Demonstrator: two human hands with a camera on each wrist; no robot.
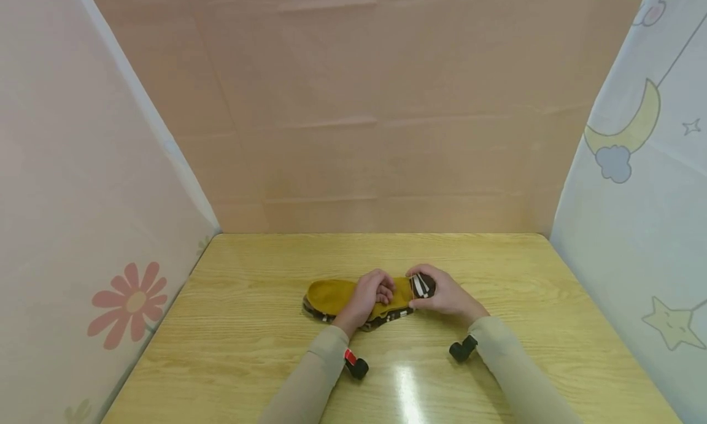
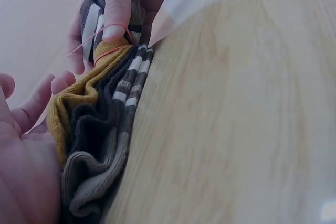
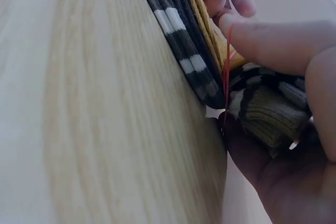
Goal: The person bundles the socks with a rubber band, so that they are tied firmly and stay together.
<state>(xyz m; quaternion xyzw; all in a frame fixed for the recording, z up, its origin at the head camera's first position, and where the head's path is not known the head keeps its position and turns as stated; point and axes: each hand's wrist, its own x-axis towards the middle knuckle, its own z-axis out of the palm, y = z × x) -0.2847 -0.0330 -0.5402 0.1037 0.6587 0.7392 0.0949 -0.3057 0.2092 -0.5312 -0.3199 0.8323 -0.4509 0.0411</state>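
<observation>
A bundle of stacked socks lies flat on the table, a mustard-yellow sock (image 1: 329, 294) on top and dark, striped socks (image 2: 124, 85) beneath. My left hand (image 1: 369, 295) rests on the yellow sock, fingers relaxed and loosely bent. At the bundle's right end, my right hand (image 1: 446, 294) curves its thumb and fingers around the striped sock end (image 3: 270, 109). A thin red rubber band (image 3: 227, 77) stretches between the right thumb and fingertip in the right wrist view. Red strands also cross the yellow sock near the thumb in the left wrist view.
The wood-grain table (image 1: 232, 350) has a peach backdrop (image 1: 353, 105) behind it. Pale printed sheets stand at both sides, a flower (image 1: 134, 302) on the left one and a moon (image 1: 629, 126) on the right. Dark wrist cameras (image 1: 463, 348) sit at both sleeves.
</observation>
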